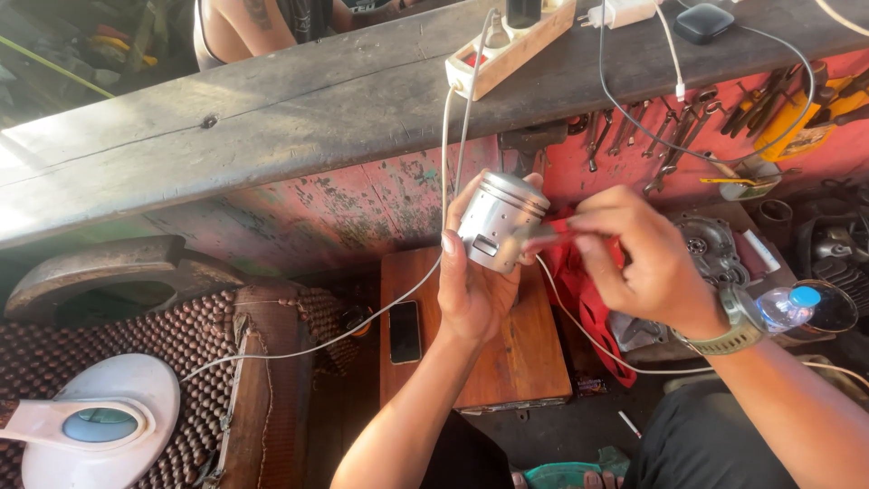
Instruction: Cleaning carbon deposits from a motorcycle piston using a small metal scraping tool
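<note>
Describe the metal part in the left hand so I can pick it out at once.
Start at the long grey wooden plank across the top, then drop to the small brown wooden board below it. Above that board the left hand grips a piston: a short silvery cylinder with a grooved crown, the only bright bare-metal drum here, with the right hand beside it.

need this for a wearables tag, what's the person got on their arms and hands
Both forearms are bare, no sleeves or gloves. The left hand wears nothing and has a longish thumbnail. The right hand has a chunky olive-grey wristwatch at its wrist.
</note>
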